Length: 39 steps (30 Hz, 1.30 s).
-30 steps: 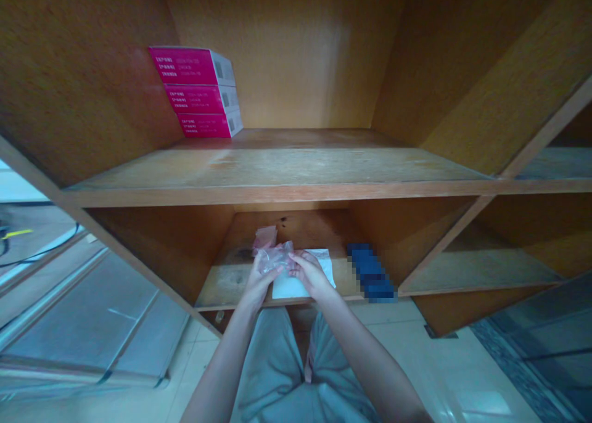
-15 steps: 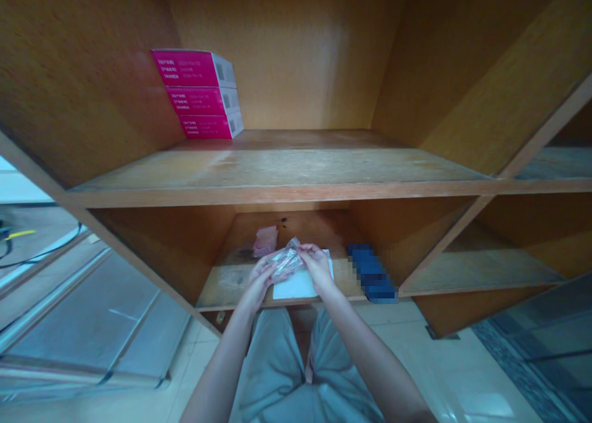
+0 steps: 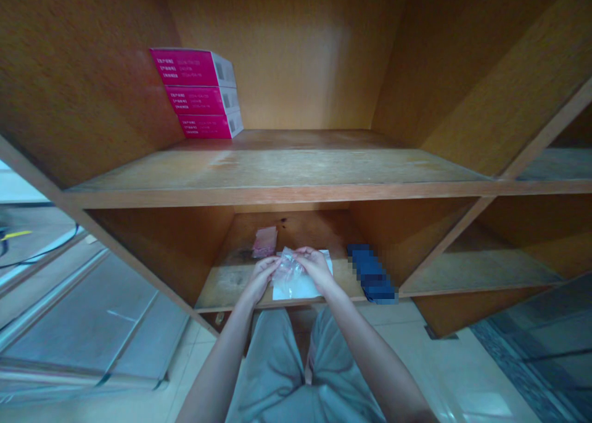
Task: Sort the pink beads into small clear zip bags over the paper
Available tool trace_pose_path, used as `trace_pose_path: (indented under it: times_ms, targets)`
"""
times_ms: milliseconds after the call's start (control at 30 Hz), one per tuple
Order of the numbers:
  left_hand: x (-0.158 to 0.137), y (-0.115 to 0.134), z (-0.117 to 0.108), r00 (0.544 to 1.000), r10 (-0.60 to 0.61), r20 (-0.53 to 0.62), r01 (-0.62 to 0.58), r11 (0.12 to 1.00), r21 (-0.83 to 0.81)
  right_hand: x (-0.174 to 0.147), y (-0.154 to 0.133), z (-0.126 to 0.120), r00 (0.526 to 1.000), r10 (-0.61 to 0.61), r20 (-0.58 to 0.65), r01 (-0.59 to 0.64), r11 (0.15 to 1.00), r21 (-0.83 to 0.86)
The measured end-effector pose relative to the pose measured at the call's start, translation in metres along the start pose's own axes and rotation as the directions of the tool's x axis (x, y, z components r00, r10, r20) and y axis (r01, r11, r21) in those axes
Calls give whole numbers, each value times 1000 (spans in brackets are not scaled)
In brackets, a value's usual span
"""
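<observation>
A crinkled clear plastic bag is stretched between my two hands, over the lower shelf. My left hand pinches its left edge, fingers closed. At its upper right, my right hand grips the bag between thumb and fingers. Whether anything lies inside the bag I cannot make out. Below it rests a white flat sheet or pad, partly covered by the bag and my right hand. Just behind my left hand sits a small pink packet on the same shelf.
Three stacked pink-and-white boxes stand at the left of the upper shelf. A dark blue, pixelated object lies on the lower shelf to the right. The upper shelf's front edge runs above my hands. A glass-like panel stands at left.
The bag has swung from lying slanted across my left palm to hanging lower between both hands. My left fingers have moved up to its edge; my right hand has shifted slightly.
</observation>
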<state>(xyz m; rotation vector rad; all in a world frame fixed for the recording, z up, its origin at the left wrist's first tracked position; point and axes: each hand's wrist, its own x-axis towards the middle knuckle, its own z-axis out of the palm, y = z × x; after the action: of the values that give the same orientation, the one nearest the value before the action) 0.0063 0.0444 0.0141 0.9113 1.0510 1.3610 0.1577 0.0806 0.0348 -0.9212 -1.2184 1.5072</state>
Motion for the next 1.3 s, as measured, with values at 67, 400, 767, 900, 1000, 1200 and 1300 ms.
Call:
trace_pose_path:
  times_ms: [67,400,767,900,1000,1200,1300]
  targets:
    - [0,-2,0,1000,4,30,-5,1000,22,-2,-2,0,996,19,87,-16,999,-43]
    - [1,-11,-5,998,53,-19,-51,995,83,-7,15,-2,998,-67,-10,66,995,-79]
    - [-5,0,4,998,-12,57,7,996,86,-5,19,-6,997,-64,33,66,994,-87]
    - [-4,-2,2,999,-11,53,7,997,83,-9,18,-6,997,-70,23,72,990,-119]
    - [-3,-3,1,999,-4,52,-2,995,103,-11,20,-8,995,-90,39,95,984,-153]
    - [-6,0,0,998,33,49,-40,990,139,-8,20,-13,993,-80,89,96,979,-181]
    - [-6,-1,-2,998,65,2,-65,983,170,-8,18,-11,994,-66,88,80,983,-167]
